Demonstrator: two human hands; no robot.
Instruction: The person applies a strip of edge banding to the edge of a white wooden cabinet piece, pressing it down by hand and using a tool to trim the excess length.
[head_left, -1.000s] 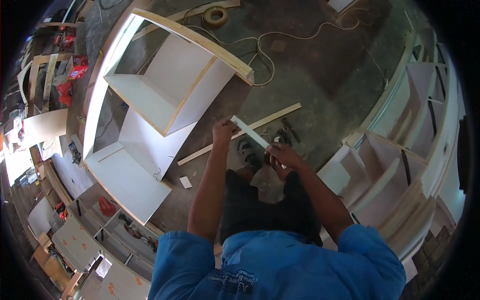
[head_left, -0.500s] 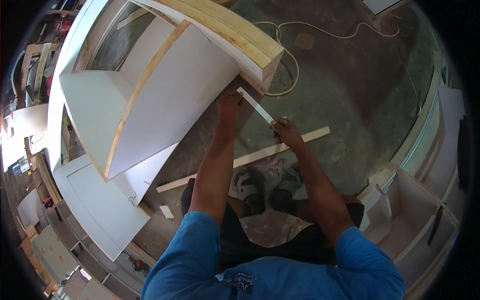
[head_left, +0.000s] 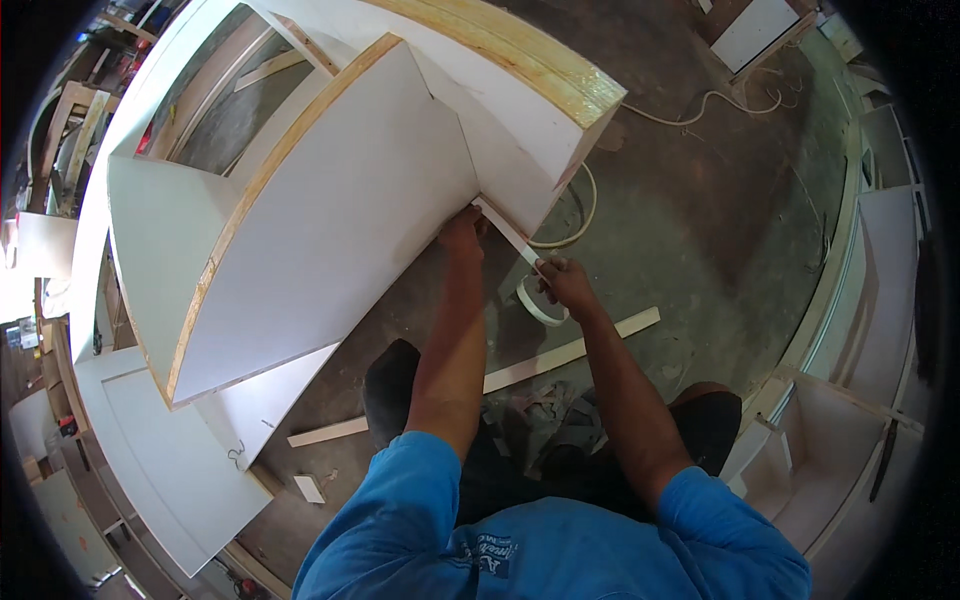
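A narrow white strip [head_left: 508, 232], which looks like edge banding, runs taut between my two hands along the lower edge of a white cabinet [head_left: 335, 200]. At the cabinet's inner corner, my left hand [head_left: 463, 227] has its fingers closed on the strip's far end. Further along, my right hand [head_left: 566, 284] pinches the strip between thumb and fingers. Below the right hand the same white material hangs in a loose loop [head_left: 528, 300]. Whether the strip touches the edge along its whole length I cannot tell.
A long pale wooden batten [head_left: 560, 354] lies on the floor by my feet. A small white offcut [head_left: 309, 489] is at the left. Behind the cabinet a cream cable [head_left: 690, 121] curls over the floor. An open cabinet carcass [head_left: 815, 450] stands at the right.
Both hands have lowered slightly, bringing the strip to the cabinet's edge at the corner. The loose loop now shows under my right hand. My view has shifted, with my knees further forward.
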